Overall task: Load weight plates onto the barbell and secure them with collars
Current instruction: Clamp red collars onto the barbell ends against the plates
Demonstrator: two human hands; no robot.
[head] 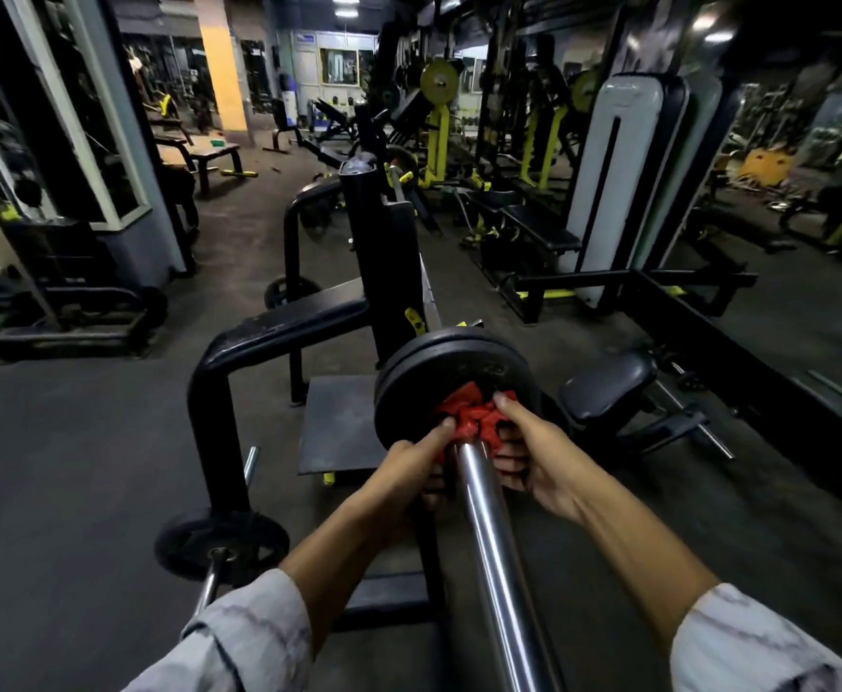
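Observation:
A chrome barbell sleeve runs from the bottom of the view up to two black weight plates stacked on it. A red collar sits on the sleeve, pressed against the outer plate. My left hand grips the collar's left side, thumb on top. My right hand grips its right side, index finger over the top edge. Both hands partly hide the collar. The bar rests on a black rack upright.
A black bench frame stands to the left, with a steel foot plate below the plates. A small black plate on a peg sits low on the left. A padded seat lies to the right. Machines line both sides.

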